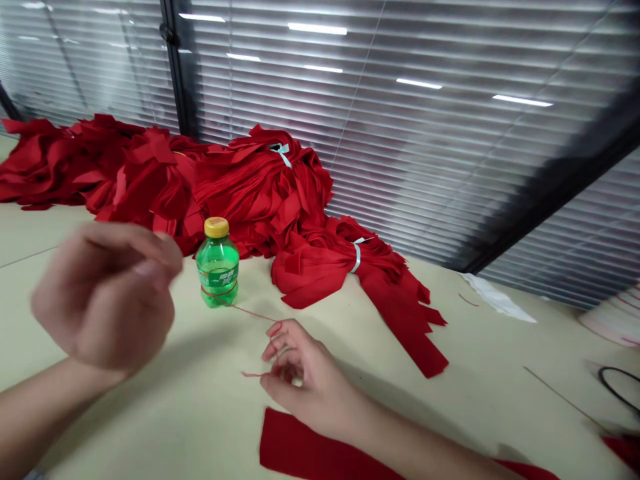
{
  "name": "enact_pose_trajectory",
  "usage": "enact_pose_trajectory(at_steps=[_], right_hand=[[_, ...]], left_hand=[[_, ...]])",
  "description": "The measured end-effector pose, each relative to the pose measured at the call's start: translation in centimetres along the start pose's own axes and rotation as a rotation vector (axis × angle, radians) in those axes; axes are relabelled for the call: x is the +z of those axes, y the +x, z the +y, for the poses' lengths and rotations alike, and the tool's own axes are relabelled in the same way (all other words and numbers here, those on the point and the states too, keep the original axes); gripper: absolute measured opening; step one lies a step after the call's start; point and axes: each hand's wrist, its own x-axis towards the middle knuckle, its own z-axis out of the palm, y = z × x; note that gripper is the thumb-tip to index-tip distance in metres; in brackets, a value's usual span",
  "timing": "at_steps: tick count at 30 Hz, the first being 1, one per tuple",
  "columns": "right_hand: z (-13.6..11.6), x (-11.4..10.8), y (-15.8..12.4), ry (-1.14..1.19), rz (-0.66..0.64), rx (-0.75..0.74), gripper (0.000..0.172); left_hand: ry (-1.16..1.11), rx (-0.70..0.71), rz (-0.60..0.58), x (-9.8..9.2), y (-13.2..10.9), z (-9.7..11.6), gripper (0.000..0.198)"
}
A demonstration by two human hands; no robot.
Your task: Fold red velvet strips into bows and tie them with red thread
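Note:
A thin red string (253, 313) is wound around a green plastic bottle (218, 267) with a yellow cap, which stands upright. From the bottle the string runs to my right hand (300, 373). It passes over the curled fingers and down to the thumb, where a short loose end sticks out to the left. My left hand (107, 293) is raised left of the bottle, closed and blurred, with thumb and fingertips together. Whether anything is pinched there cannot be made out. Below my right hand a flat strip of red fabric (315, 447) lies on the table, partly covered by my forearm.
Heaped red fabric strips (150, 173) line the back of the pale table (200, 400). A smaller fabric bundle (330, 263) is tied with a light ribbon (356, 257). White scrap (497, 298) and a black loop (617, 387) lie at right. Window blinds (400, 133) stand behind.

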Motion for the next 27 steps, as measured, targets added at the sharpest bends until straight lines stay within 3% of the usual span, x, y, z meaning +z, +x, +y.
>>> enact_pose_trajectory(at_steps=[2,4,8,12,14,16,19,22,27], right_hand=[[-0.2,0.3,0.7,-0.099,0.078,-0.014,0.029],[-0.4,0.4,1.3,-0.218,0.104,-0.132,0.027],[-0.9,0.3,1.4,-0.305,0.031,-0.382,0.036],[-1.5,0.0,-0.1,-0.325,-0.053,-0.428,0.03],[-1.8,-0.4,-1.1,-0.308,-0.007,-0.468,0.028],[-2.2,-0.9,-1.8,-0.296,0.047,-0.498,0.027],[-2.9,-1.9,-2.3,-0.251,-0.002,-0.475,0.028],[-3.5,-2.5,-2.1,-0.054,-0.069,-0.386,0.027],[-3.8,-2.4,-2.6,0.133,-0.204,-0.19,0.038]], left_hand=[[-0.055,-0.044,0.075,-1.1,1.6,-0.4,0.04],[-0.126,-0.084,0.137,-1.6,3.3,-0.7,0.045],[-0.239,-0.103,0.197,-2.1,5.4,-1.6,0.056],[-0.277,-0.124,0.085,-2.1,5.9,-2.8,0.06],[-0.258,-0.151,0.035,-2.0,5.9,-3.3,0.049],[-0.217,-0.169,0.079,-1.7,6.0,-3.5,0.042],[-0.118,-0.218,0.263,-1.0,6.2,-3.4,0.04],[-0.186,-0.287,0.473,-0.2,6.3,-3.0,0.036],[-0.433,-0.321,0.618,0.4,7.0,-3.4,0.038]])
